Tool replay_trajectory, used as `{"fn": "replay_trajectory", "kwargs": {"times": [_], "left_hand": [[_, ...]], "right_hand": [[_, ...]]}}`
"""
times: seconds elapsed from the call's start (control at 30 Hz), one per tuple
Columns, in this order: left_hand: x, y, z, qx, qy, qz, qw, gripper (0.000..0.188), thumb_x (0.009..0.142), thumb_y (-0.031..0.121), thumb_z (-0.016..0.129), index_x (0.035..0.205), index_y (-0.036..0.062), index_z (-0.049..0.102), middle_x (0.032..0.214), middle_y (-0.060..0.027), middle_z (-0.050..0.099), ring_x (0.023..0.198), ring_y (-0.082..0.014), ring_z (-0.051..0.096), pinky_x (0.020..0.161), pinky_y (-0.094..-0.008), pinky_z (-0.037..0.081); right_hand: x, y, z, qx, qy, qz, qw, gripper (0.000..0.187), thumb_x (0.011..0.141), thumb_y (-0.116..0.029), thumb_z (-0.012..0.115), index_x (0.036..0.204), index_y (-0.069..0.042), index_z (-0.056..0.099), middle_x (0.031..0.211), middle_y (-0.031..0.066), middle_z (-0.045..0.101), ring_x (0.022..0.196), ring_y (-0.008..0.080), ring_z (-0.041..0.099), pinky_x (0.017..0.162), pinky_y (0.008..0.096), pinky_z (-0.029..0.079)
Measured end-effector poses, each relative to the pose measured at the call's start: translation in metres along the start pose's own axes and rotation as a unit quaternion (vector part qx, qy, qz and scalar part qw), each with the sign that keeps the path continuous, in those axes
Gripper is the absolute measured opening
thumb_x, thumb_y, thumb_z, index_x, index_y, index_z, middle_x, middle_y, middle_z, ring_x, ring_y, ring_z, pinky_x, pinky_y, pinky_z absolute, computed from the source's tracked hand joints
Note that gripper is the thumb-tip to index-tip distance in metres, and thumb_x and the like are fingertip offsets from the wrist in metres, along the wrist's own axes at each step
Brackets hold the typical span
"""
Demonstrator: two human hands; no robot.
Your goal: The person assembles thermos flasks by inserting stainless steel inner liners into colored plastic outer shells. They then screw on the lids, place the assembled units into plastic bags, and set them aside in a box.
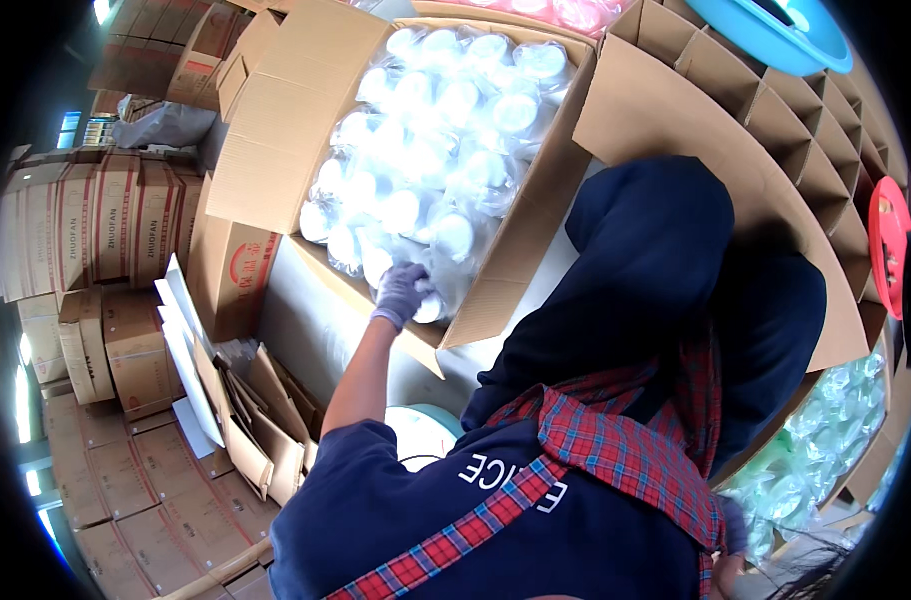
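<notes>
Film-wrapped white pieces point(401, 212) fill the carton point(532, 252), its flaps point(291, 115) unclosed; the left hand's point(404, 293) fingers curl near its nearest corner, grip unclear; the right hand's point(737, 528) cannot be told.

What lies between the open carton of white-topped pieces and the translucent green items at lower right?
In the head view, the person's dark-trousered bent legs, plus a strip of pale surface beside the open carton.
</notes>
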State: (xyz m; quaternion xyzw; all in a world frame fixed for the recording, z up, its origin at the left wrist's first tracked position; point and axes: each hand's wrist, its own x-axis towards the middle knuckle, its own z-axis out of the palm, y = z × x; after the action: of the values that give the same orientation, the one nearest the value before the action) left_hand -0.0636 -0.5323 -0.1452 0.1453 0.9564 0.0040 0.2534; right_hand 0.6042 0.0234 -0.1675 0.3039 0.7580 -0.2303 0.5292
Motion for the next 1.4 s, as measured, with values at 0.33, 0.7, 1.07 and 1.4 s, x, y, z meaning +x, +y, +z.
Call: {"fn": "replay_trajectory", "kwargs": {"times": [0.33,0.7,1.07,1.4], "left_hand": [[-0.036,0.203,-0.205,-0.542,0.133,0.415,0.718,0.005,0.091,0.002,0.065,0.096,-0.0004,0.065,0.101,-0.0109,0.066,0.093,-0.0171,0.061,0.082,-0.0293,0.048],[-0.011,0.237,-0.177,-0.435,0.192,0.437,0.763,0.026,0.098,0.007,0.056,0.123,0.0011,0.052,0.135,-0.0209,0.054,0.122,-0.0262,0.056,0.107,-0.0401,0.042],[0.096,0.131,-0.104,-0.097,0.258,0.321,0.906,0.025,0.095,0.011,0.064,0.114,-0.0046,0.064,0.106,-0.0155,0.067,0.097,-0.0259,0.066,0.084,-0.0360,0.054],[0.072,0.024,-0.038,-0.113,0.174,0.165,0.964,0.024,0.088,0.014,0.068,0.106,-0.0014,0.067,0.097,-0.0145,0.069,0.083,-0.0269,0.066,0.075,-0.0379,0.053]], "right_hand": [[-0.111,-0.445,-0.345,0.311,0.325,-0.523,0.724,0.059,0.084,-0.017,0.074,0.137,-0.001,0.054,0.126,0.0110,0.058,0.078,0.0109,0.060,0.073,0.0249,0.051],[-0.096,-0.341,-0.319,0.663,0.181,-0.482,0.543,0.028,0.093,-0.007,0.063,0.121,-0.002,0.060,0.098,0.0103,0.063,0.070,0.0177,0.065,0.062,0.0305,0.054],[0.137,-0.096,-0.265,0.531,0.574,0.055,0.620,0.030,0.089,-0.016,0.066,0.114,-0.002,0.068,0.106,0.0174,0.072,0.097,0.0287,0.067,0.091,0.0354,0.051],[0.236,-0.050,-0.226,0.229,0.501,0.002,0.835,0.041,0.091,-0.021,0.062,0.130,-0.008,0.059,0.131,0.0139,0.063,0.127,0.0262,0.056,0.106,0.0400,0.043]]}}
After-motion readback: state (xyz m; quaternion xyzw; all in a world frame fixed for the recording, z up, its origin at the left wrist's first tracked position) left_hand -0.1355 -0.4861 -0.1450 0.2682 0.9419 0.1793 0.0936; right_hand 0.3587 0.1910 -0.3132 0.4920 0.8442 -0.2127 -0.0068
